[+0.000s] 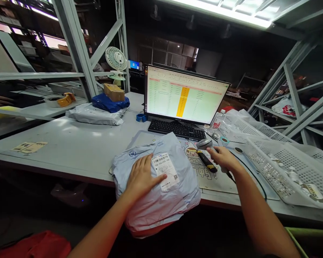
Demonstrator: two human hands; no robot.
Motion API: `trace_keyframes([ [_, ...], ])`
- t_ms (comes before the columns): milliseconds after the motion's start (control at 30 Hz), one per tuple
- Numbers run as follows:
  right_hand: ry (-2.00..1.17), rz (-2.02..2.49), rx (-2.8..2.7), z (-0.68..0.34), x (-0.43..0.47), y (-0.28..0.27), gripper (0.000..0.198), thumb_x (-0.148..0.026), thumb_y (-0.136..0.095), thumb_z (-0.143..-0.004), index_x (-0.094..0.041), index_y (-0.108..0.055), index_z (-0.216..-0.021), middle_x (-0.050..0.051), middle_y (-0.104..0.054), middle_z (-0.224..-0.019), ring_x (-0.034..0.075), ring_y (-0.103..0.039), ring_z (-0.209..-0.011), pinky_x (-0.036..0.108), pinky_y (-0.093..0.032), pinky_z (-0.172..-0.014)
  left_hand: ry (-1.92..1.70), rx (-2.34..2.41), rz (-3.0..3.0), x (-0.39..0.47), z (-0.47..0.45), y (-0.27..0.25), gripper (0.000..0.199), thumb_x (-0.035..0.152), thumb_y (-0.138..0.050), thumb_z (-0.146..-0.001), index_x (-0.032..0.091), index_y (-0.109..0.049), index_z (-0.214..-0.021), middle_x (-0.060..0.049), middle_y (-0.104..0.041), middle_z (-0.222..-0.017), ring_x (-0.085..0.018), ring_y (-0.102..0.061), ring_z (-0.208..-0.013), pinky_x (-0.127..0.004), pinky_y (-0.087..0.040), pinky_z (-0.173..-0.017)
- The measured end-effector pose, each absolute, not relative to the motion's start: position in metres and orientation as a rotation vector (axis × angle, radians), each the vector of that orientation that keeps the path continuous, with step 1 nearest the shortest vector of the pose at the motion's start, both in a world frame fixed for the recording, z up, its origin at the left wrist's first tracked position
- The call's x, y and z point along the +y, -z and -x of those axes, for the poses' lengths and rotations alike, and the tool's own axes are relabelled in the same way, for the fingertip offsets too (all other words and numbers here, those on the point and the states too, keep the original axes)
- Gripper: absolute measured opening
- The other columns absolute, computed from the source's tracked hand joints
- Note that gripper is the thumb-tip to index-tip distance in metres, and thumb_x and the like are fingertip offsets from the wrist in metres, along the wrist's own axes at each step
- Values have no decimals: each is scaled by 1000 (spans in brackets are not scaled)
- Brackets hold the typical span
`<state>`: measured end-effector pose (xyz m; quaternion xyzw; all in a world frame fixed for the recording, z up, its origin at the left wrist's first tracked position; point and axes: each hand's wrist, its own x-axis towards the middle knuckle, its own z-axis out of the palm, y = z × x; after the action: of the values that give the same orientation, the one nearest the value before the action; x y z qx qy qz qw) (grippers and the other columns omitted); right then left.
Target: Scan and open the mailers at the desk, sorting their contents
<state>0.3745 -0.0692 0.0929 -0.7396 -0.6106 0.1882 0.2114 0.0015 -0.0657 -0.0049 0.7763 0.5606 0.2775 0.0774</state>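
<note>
One pale plastic parcel (163,204) at six o'clock in head view, overhanging near edge of table (59,147). Spread flat on parcel, gripping nothing: left hand (141,175), thumb on white label (167,167). At four o'clock, closed around handheld scanner (204,143): right hand (223,157). Between parcel and right hand: black-yellow cutter (206,161) on printed mat (218,184). From parcel: keyboard (174,129) and lit monitor (168,96) at one o'clock, white basket (274,172) at three, white package (94,116) between ten and eleven.

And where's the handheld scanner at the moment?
In the head view, the handheld scanner is right of centre, in the person's right hand, between the keyboard and the black-and-yellow cutter.
</note>
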Motion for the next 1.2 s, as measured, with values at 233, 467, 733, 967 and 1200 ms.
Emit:
trace_keyframes([
  [233,-1107,1406,-2073,-301,-117,-155,59,-76,-55,-98,-18,-68,-104,2,-62,-79,14,-57,-63,23,-42,-51,-800,1675,-2277,-69,-2,-2,101,64,-79,-81,11,-42,-158,-21,-50,-160,-39,-48,-146,-53,-38,-124],
  [467,-1046,1447,-2206,-269,-123,-156,62,-76,-53,-98,-16,-67,-103,2,-60,-76,13,-55,-61,22,-39,-48,-797,1677,-2257,-73,-2,-7,100,62,-80,-82,9,-41,-159,-21,-52,-156,-39,-49,-144,-53,-39,-123],
  [733,-318,1895,-2003,-335,-69,-115,48,-60,-52,-102,-16,-69,-97,12,-73,-96,27,-69,-92,33,-50,-76,-884,1641,-2270,-71,0,1,89,59,-79,-83,16,-46,-154,-18,-56,-151,-38,-53,-140,-52,-42,-119],
  [967,-6,2520,-1488,-405,-21,-50,53,-45,-50,-106,-4,-64,-136,26,-70,-129,39,-65,-128,42,-49,-102,-876,1620,-2206,-69,1,-2,87,58,-79,-83,17,-48,-152,-17,-57,-149,-38,-54,-138,-53,-42,-118],
  [1200,-12,2589,-1375,-412,-19,-18,60,-40,-56,-100,-2,-55,-146,30,-66,-133,40,-66,-124,46,-50,-103,-873,1614,-2205,-70,2,-1,79,55,-77,-86,18,-50,-150,-15,-58,-148,-36,-54,-139,-52,-42,-119],
])
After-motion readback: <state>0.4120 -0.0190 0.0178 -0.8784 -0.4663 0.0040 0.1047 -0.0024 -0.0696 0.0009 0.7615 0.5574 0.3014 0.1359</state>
